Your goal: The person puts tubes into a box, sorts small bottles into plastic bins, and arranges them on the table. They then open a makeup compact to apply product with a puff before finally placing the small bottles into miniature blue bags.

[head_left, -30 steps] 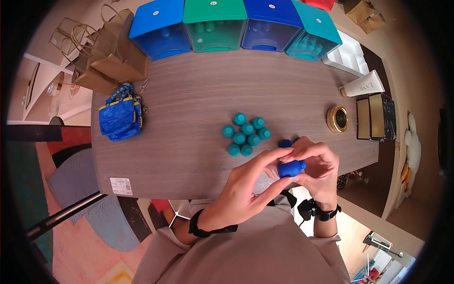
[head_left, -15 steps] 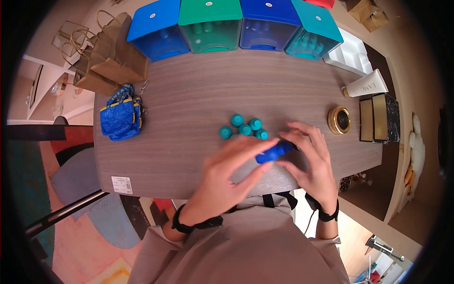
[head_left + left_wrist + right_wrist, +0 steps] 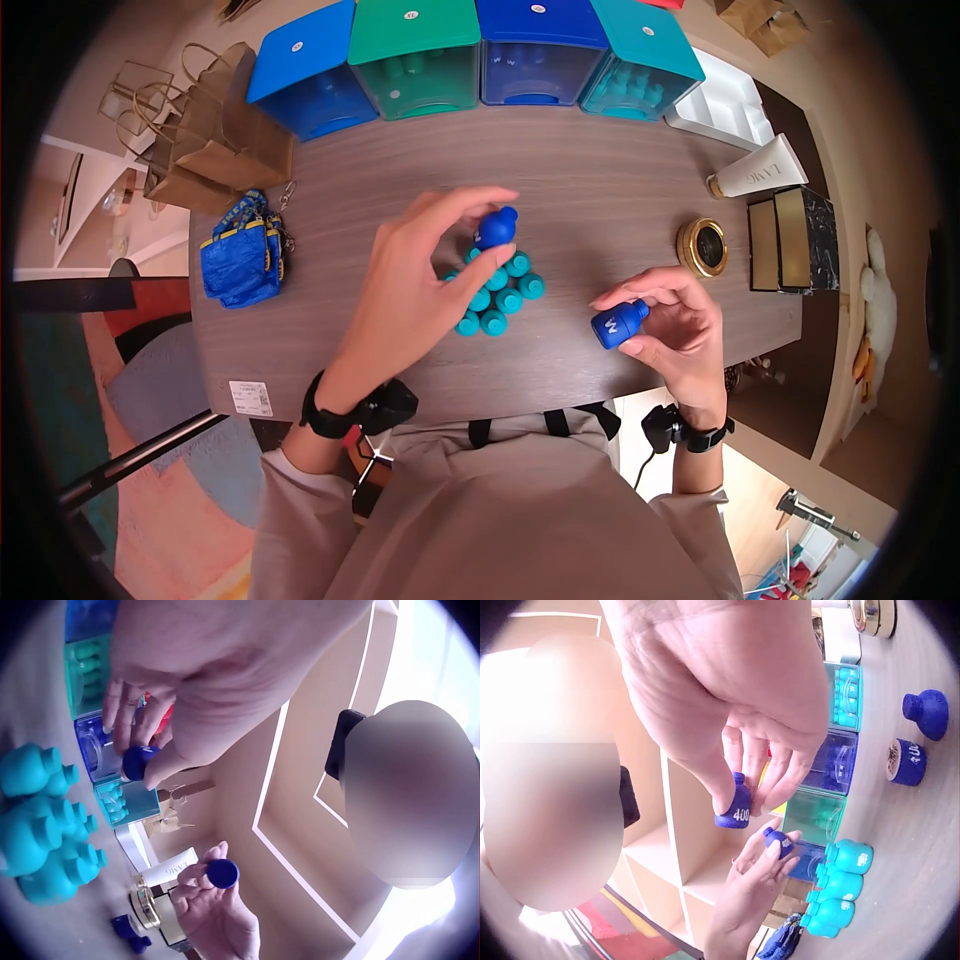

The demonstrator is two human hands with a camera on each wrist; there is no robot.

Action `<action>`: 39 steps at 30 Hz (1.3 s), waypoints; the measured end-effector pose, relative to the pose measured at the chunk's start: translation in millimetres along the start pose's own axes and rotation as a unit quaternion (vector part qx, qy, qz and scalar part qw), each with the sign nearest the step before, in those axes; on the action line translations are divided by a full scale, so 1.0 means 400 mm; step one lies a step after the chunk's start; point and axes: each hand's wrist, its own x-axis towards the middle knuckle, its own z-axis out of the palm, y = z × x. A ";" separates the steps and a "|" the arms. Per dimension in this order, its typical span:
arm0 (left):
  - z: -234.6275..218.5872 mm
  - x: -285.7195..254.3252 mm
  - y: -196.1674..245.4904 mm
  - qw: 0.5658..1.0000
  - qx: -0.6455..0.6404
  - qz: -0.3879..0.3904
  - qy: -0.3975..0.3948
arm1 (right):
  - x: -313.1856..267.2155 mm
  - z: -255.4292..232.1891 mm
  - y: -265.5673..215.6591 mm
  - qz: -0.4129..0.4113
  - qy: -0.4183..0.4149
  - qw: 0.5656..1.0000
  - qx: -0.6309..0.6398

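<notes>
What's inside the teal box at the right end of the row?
Several teal bottles show through the front of the teal box; anything behind them, under the lid, is covered.

Wood-grain table (image 3: 335, 200); teal bottles (image 3: 508, 301), blue bottles (image 3: 930, 716), coloured bins (image 3: 420, 75), paper bags (image 3: 235, 140), gold-rimmed jar (image 3: 705, 248)

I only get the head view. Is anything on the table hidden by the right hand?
Observer: Yes, two blue pieces on the table: one necked, one stubby. The right wrist view shows both.

Operator: Which way up is the stubby one?

Observer: Can't say, but its upper face is flat and brownish.

Operator: The right hand holds a blue bottle; I see just a letter-like mark. Other print?

Observer: "400", on the side facing the right wrist camera.
</notes>
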 end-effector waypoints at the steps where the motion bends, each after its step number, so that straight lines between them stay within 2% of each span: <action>1: -0.001 0.015 -0.013 0.998 0.050 0.041 -0.017 | -0.002 0.001 0.000 -0.009 -0.001 1.000 0.021; 5: 0.006 0.070 -0.057 0.998 0.024 0.040 -0.035 | -0.005 -0.005 -0.003 -0.011 -0.001 0.999 0.036; 7: 0.016 0.090 -0.094 0.997 -0.058 0.038 -0.037 | -0.001 -0.008 -0.002 -0.011 0.004 0.999 0.034; 8: 0.016 0.096 -0.101 0.997 -0.057 0.037 -0.034 | 0.001 -0.012 -0.002 -0.009 0.001 0.999 0.035; 10: 0.012 0.106 -0.115 0.997 -0.049 -0.028 -0.058 | 0.005 -0.018 -0.001 -0.007 0.001 0.999 0.040; 14: 0.012 0.135 -0.160 0.998 0.021 -0.008 -0.050 | 0.029 -0.005 -0.016 -0.006 0.011 1.000 0.024; 15: 0.011 0.142 -0.154 0.996 0.042 -0.026 -0.069 | 0.040 0.000 -0.031 0.029 0.028 0.993 -0.107; 16: 0.009 0.149 -0.149 0.993 0.063 -0.044 -0.085 | 0.054 0.005 -0.039 0.061 0.043 0.969 -0.236; 17: 0.007 0.155 -0.153 0.994 0.066 -0.045 -0.080 | 0.071 0.008 -0.037 0.059 0.037 0.970 -0.235; 19: 0.009 0.169 -0.162 0.989 0.015 -0.079 -0.122 | 0.111 0.018 -0.034 0.031 0.027 0.894 -0.447; 20: 0.016 0.171 -0.156 0.991 0.037 -0.063 -0.112 | 0.129 0.026 -0.029 0.014 0.022 0.886 -0.463; 24: 0.028 0.171 -0.151 0.989 0.079 -0.066 -0.110 | 0.207 0.039 -0.005 -0.007 -0.043 0.858 -0.512; 27: 0.030 0.159 -0.158 0.996 0.053 -0.032 -0.067 | 0.270 0.038 0.036 -0.039 -0.055 0.844 -0.532; 30: -0.001 0.108 -0.135 0.997 0.057 -0.043 -0.038 | 0.298 0.038 0.057 -0.067 -0.063 0.868 -0.488; 32: -0.013 0.048 -0.130 0.998 0.054 0.016 0.033 | 0.279 0.054 0.025 -0.083 -0.045 0.865 -0.494; 33: -0.011 0.013 -0.120 0.998 0.054 0.015 0.033 | 0.263 0.061 0.001 -0.099 -0.024 0.859 -0.502; 34: -0.007 -0.026 -0.106 0.998 0.048 0.017 0.037 | 0.239 0.061 -0.022 -0.099 -0.023 0.859 -0.502; 36: 0.009 -0.088 -0.078 0.998 0.039 0.018 0.040 | 0.178 0.056 -0.054 -0.020 0.000 0.857 -0.515; 37: 0.022 -0.112 -0.062 0.998 0.053 0.028 0.017 | 0.152 0.061 -0.052 -0.018 0.000 0.856 -0.516; 39: 0.047 -0.131 -0.057 0.997 0.064 0.035 -0.008 | 0.103 0.071 -0.045 0.016 -0.009 0.883 -0.468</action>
